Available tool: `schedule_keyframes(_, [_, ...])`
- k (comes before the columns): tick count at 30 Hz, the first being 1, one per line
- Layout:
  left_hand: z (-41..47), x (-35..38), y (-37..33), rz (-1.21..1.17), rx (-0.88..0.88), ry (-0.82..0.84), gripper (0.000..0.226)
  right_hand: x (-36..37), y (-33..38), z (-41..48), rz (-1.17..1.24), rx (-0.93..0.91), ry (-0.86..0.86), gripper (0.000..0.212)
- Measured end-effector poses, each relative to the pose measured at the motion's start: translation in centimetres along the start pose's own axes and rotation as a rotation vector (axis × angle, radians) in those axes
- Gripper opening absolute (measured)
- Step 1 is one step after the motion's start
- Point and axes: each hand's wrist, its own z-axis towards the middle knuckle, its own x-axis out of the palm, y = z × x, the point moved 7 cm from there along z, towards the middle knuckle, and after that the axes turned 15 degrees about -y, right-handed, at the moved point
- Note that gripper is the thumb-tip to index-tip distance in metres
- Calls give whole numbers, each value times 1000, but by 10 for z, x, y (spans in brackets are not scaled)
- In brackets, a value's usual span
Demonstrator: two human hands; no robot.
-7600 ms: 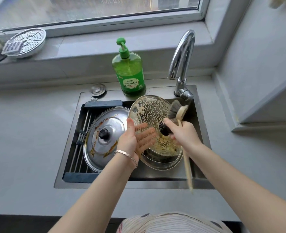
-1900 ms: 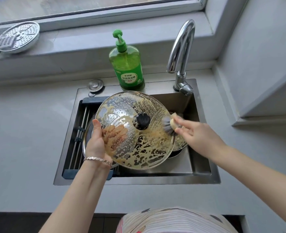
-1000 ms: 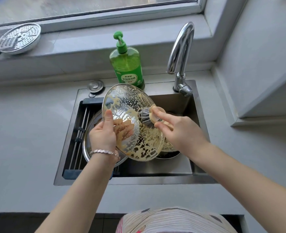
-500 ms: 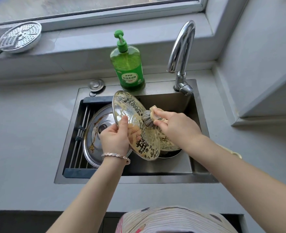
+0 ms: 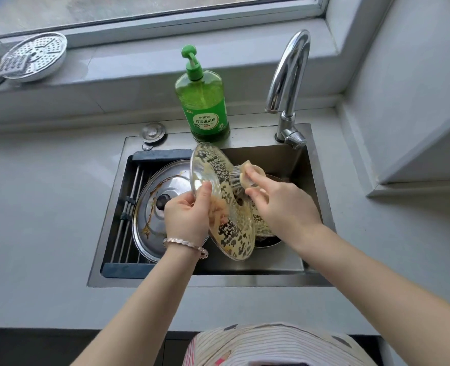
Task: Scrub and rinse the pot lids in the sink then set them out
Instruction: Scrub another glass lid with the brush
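Head camera: I see the left hand (image 5: 185,215) pinching a suds-streaked glass lid (image 5: 214,165) at its rim, thumb on the near face and fingers curled behind the glass. The lid is tilted almost on edge above the sink (image 5: 218,280).

Just right of that hand, the right hand (image 5: 279,204) is clamped around the head of a wooden dish brush (image 5: 250,173), its bristles against the lid's right face.

Left of the left hand, partly behind it, a steel lid (image 5: 152,207) with a black knob and brown streaks lies on the drain rack (image 5: 128,207).

Under the right hand sits another sudsy round piece, mostly hidden; I cannot tell what it is.

Beyond both hands stands a green soap bottle (image 5: 202,101). The faucet (image 5: 290,72) rises beyond the right hand. A bracelet (image 5: 184,244) circles the left wrist.
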Motion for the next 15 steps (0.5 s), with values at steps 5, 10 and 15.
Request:
schedule_keyframes(5, [0, -2, -5, 3, 14, 23, 31, 10, -32, 17, 220, 249, 171, 43])
schedule_keyframes(10, [4, -5, 4, -156, -232, -4, 26, 12, -37, -16, 447, 299, 128, 42])
schedule_keyframes(15, [-6, 8, 0, -226, -254, 63, 21, 12, -45, -10, 516, 382, 5, 43])
